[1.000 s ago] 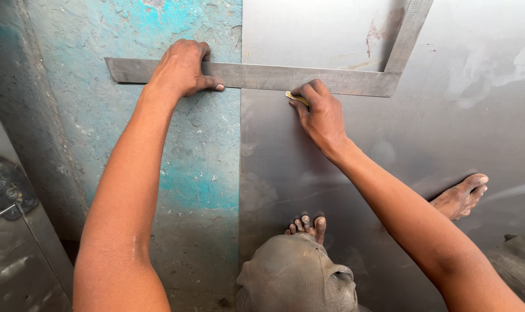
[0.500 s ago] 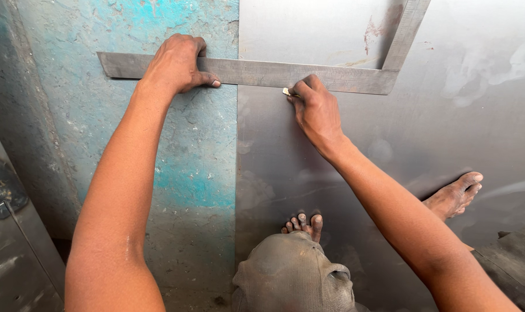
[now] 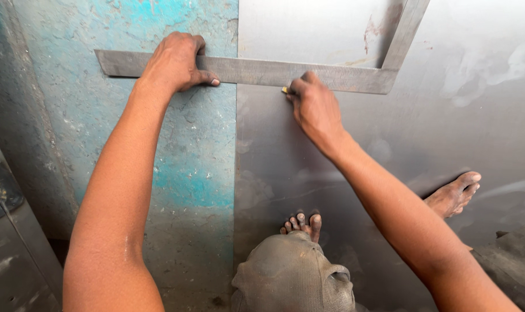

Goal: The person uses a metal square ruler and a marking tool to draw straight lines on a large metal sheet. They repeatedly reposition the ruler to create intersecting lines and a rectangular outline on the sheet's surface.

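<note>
The steel square (image 3: 257,71) – stiff, flat, likely slick on the grey sheet (image 3: 343,173) – spans upper centre, left hand (image 3: 173,60) pressing its long arm flat, right hand (image 3: 311,104) pinching a small marker (image 3: 285,90) at its lower edge.

Left hand (image 3: 176,60) flat on steel square (image 3: 262,72), right hand (image 3: 314,107) with small marker (image 3: 285,90) against its lower edge, on metal sheet (image 3: 447,133).
</note>
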